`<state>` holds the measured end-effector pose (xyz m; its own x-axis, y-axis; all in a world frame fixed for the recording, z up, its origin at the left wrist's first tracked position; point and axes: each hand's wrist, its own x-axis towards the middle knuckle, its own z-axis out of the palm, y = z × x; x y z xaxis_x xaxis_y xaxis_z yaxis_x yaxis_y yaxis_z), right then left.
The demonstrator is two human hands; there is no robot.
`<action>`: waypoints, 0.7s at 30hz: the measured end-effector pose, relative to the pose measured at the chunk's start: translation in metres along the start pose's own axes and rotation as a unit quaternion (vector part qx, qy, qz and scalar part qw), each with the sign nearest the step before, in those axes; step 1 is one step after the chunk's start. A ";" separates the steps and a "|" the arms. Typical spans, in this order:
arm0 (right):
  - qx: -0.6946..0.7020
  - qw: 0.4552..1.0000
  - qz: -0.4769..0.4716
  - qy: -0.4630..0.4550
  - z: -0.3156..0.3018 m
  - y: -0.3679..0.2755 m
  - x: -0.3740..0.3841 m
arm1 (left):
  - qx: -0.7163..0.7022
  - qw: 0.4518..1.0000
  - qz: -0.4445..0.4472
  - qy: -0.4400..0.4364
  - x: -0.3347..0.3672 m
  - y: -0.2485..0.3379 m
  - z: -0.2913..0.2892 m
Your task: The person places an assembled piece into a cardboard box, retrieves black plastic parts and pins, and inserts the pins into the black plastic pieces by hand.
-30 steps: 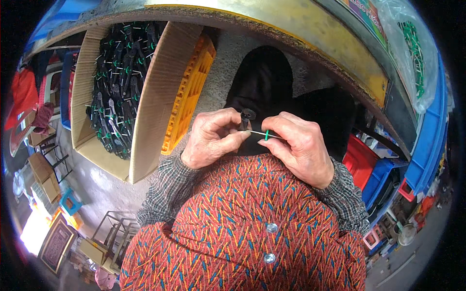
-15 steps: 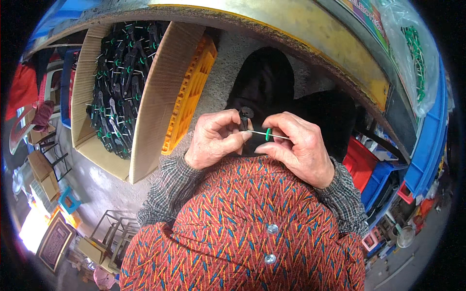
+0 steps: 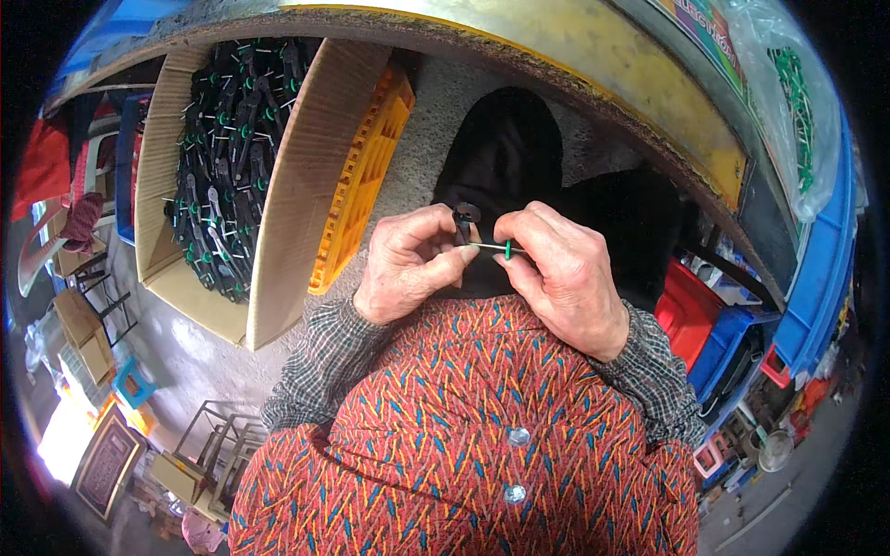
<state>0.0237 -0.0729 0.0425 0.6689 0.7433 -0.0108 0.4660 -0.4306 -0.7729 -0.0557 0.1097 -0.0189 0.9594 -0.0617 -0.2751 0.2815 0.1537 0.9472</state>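
Over my lap, my left hand (image 3: pixel 408 264) is closed on a small black part (image 3: pixel 466 214) whose round end shows above the fingertips. The rest of that part is hidden in the fingers. My right hand (image 3: pixel 570 278) pinches a thin metal rod with a green disc (image 3: pixel 507 249) on it. The rod runs level from the left fingertips to the right ones, and the disc sits right beside the right fingertips. Whether the rod's tip is inside the black part is hidden by my left thumb.
To the left, a cardboard carton (image 3: pixel 320 167) holds many black parts with green discs and metal rods. A yellow plastic crate (image 3: pixel 357 195) stands beside it. The worktable's edge (image 3: pixel 593 79) curves across ahead. At right, a clear bag (image 3: pixel 760 56) of green-topped pieces lies by a blue tray (image 3: pixel 816 287).
My right hand has moved left along the rod, closer to my left hand. Its fingers have closed in next to the green disc. My left hand has barely moved.
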 end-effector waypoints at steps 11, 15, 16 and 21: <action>0.074 0.995 0.071 0.021 0.001 0.001 -0.005 | -0.046 0.999 -0.004 0.012 0.000 0.001 0.002; 0.092 0.992 0.080 0.038 0.003 -0.002 -0.002 | -0.039 0.999 0.002 0.024 0.000 0.000 0.004; 0.096 0.992 0.074 0.041 0.004 -0.002 -0.001 | -0.025 0.999 0.000 0.027 0.000 -0.002 0.003; 0.088 0.993 0.069 0.036 0.009 0.002 0.000 | -0.015 1.000 0.009 0.023 0.001 -0.002 0.004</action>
<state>0.0197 -0.0693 0.0354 0.7613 0.6430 -0.0836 0.2640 -0.4251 -0.8658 -0.0554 0.1058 -0.0204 0.9639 -0.0126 -0.2659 0.2636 0.1846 0.9468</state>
